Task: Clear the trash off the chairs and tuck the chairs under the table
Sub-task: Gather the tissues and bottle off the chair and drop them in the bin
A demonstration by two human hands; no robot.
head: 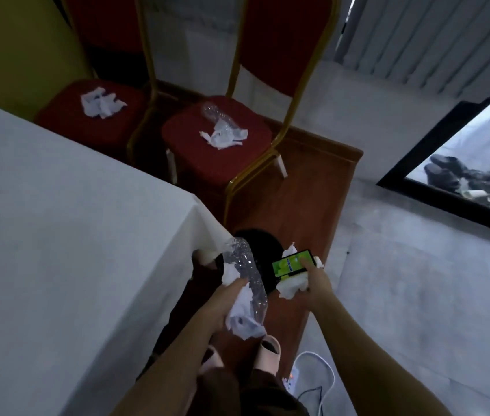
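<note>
My left hand (222,304) grips a crushed clear plastic bottle (245,271) together with crumpled white paper (242,321). My right hand (317,280) holds a green wrapper (290,264) and a wad of white tissue (291,286). Both hands hover over a round black bin (263,244) on the floor beside the table corner. Two red chairs with gold frames stand ahead. The near chair (195,157) carries a clear bottle (219,117) and crumpled tissue (224,136). On the far chair (66,115) lies crumpled white paper (101,102).
A table with a white cloth (57,220) fills the left side. The chairs stand on a raised wooden platform (312,187) with a step edge on the right. Grey floor lies to the right, a white cable (324,373) near my feet, and a dark-framed glass panel (448,187) at far right.
</note>
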